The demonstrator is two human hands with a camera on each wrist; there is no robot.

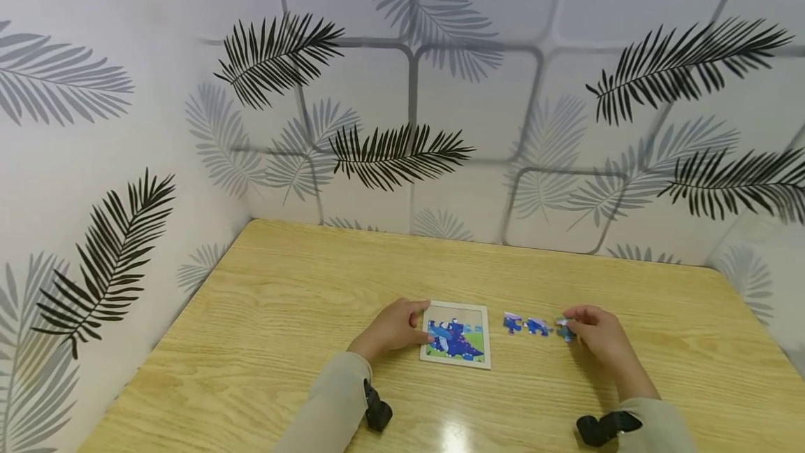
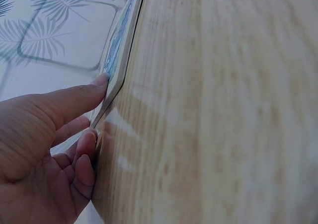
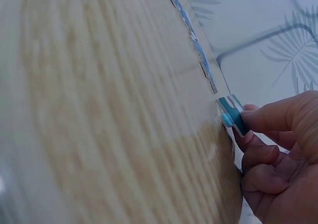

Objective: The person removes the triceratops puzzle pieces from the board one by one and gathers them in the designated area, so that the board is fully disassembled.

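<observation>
Head view showed me the right hand (image 1: 597, 334) pinching a teal-blue puzzle piece (image 1: 564, 329) flat on the counter (image 1: 283, 299), rightmost of three loose pieces. My left hand (image 1: 393, 329) steadied the square dinosaur puzzle board (image 1: 456, 335), thumb on its edge.

The right hand (image 3: 278, 154) enters from about four o'clock, its fingers (image 3: 263, 119) pinching a teal puzzle piece (image 3: 232, 115) that rests on the wooden bench (image 3: 109, 114). Two more blue pieces (image 3: 196, 50) lie on the bench toward one o'clock, apart from the held piece, seen nearly edge-on.
</observation>
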